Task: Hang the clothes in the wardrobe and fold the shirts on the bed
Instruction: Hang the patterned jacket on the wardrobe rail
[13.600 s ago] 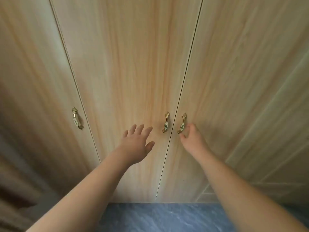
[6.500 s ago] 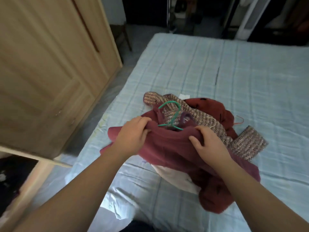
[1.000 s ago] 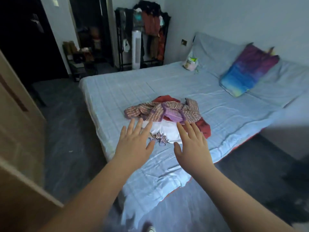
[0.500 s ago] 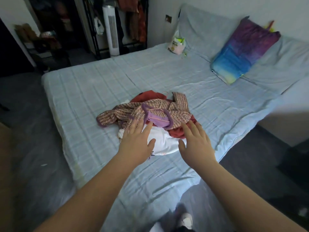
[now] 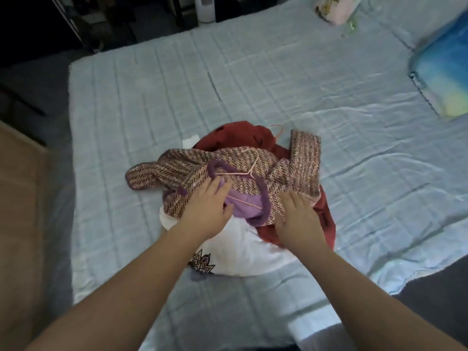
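A: Far left, 9 o'clock of the pile?
B: Edge of a wooden wardrobe door (image 5: pixel 17 198). Then the bed (image 5: pixel 152 110), pale blue quilted cover.

A: The clothes?
B: One heap, mid-bed towards the near edge. Woven tweed jacket (image 5: pixel 192 163) on top, purple lining showing at the neck. A pink wire hanger (image 5: pixel 249 171) lies in the neck opening. White printed shirt (image 5: pixel 243 252) sticks out from under it at 6 o'clock, red garment (image 5: pixel 238 134) from 12 round to 4 o'clock.

A: Left hand?
B: Left hand (image 5: pixel 207 211) lies on the jacket at the collar. Its fingers (image 5: pixel 215 186) are straight, tips on the purple lining beside the hanger wire. Nothing gripped.

A: Right hand?
B: Right hand (image 5: pixel 297 219) is flat on the jacket front, just right of the neck opening. Its fingers (image 5: pixel 291 201) are straight and slightly spread, gripping nothing.

A: Further right?
B: Plastic bag (image 5: pixel 334 8) on the bed at 1 o'clock. Blue pillow (image 5: pixel 445 69) at 2 o'clock, well apart from the heap.
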Available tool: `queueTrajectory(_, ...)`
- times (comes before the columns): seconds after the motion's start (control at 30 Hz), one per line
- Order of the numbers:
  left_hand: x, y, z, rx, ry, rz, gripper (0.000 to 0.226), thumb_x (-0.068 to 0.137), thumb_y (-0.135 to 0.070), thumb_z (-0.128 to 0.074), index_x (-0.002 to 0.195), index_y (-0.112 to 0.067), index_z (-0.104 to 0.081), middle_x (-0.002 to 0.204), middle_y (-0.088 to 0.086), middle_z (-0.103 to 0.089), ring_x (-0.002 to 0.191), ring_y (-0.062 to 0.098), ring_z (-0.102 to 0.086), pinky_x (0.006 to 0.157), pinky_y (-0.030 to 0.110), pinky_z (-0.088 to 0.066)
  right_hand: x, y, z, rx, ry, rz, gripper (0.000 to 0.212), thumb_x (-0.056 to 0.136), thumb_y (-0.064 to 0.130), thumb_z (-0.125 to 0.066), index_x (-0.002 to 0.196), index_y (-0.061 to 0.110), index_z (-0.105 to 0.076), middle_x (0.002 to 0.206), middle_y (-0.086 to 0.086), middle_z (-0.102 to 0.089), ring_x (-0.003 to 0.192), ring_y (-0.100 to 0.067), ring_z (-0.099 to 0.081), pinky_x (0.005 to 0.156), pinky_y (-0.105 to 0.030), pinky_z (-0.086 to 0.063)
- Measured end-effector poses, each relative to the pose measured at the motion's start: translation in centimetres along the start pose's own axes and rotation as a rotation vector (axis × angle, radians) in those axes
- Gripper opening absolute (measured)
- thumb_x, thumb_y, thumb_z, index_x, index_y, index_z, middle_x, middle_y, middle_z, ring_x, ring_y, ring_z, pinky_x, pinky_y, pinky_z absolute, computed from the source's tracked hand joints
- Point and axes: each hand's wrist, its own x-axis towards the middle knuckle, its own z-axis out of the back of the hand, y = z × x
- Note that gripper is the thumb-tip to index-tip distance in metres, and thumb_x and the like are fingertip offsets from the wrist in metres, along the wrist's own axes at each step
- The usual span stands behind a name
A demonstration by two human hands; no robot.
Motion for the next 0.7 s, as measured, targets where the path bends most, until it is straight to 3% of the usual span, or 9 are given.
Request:
queueTrajectory(0.2, 12.9, 2.9, -4.1, -0.012, 0.033, 0.183, 0.064, 0.097, -0.033, -0.046, 0.156, -0.023, -0.025, 0.165, 0.012, -0.019, 0.151, 0.033, -0.013, 0.123, 0.048, -0.018, 14.3, -5.0, -7.3, 0.033, 0.245, 0.076, 0.062, 0.092, 0.024, -0.052, 0.15, 0.011, -0.034, 0.15, -0.015, -0.042, 0.139, -0.034, -0.035, 0.114, -0.048, -0.032)
queueTrajectory(0.37, 17.4, 5.3, -7.2, -0.052, 0.131, 0.418, 0.073, 0.09, -0.029, -0.055, 0.155, -0.015, -0.025, 0.16, 0.019, -0.027, 0.144, 0.038, -0.028, 0.118, 0.05, -0.026, 18.9, -6.0, -12.8, -0.049, 0.391, 0.083, 0.057, 0.089, 0.036, -0.056, 0.142, 0.02, -0.039, 0.134, -0.006, -0.052, 0.123, -0.032, -0.051, 0.102, -0.051, -0.04)
queueTrajectory(0.5, 18.1, 5.9, -8.8, -0.084, 0.126, 0.429, 0.075, 0.086, -0.025, -0.058, 0.153, -0.014, -0.028, 0.146, 0.019, -0.042, 0.13, 0.039, -0.038, 0.112, 0.049, -0.031, 19.4, -6.4, -15.0, -0.079, 0.387, 0.102, 0.054, 0.083, 0.043, -0.065, 0.126, 0.021, -0.043, 0.116, -0.005, -0.061, 0.108, -0.031, -0.061, 0.09, -0.047, -0.044)
queueTrajectory(0.7, 18.2, 6.6, -8.8, -0.147, 0.166, 0.401, 0.072, 0.086, -0.023, -0.06, 0.151, -0.017, -0.032, 0.144, 0.016, -0.042, 0.129, 0.039, -0.038, 0.111, 0.047, -0.032, 19.4, -6.8, -15.9, 0.119, 0.448, 0.037, 0.041, 0.085, 0.037, -0.066, 0.111, 0.024, -0.038, 0.098, -0.009, -0.067, 0.094, -0.037, -0.066, 0.073, -0.043, -0.047)
